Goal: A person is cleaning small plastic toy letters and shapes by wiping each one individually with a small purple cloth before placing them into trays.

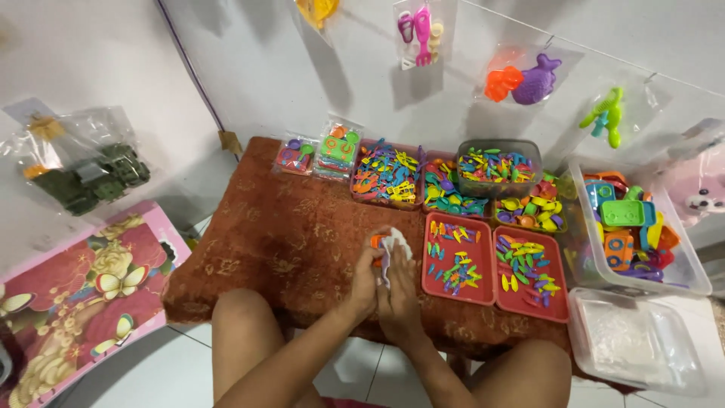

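Over the rust-brown cloth [287,234] on the low table, both hands meet close together, just left of the red trays. Left hand [365,283] curls around a small clear bag [396,245], fingers pressed together against it, with an orange toy piece [375,242] peeking out at the top of the grip. Right hand [399,298] sits tight beside it, fingers closed on the bag's lower edge; exactly which fingertips pinch it I cannot tell. Just to the right lie two red trays [457,291] [563,302] scattered with small bright plastic pieces. Behind them, more tubs of coloured pieces line the far edge of the cloth. Far right, a clear box [698,283] holds bigger toys, and a clear lid [638,340] lies in front of it. Bagged toys hang on the wall above.
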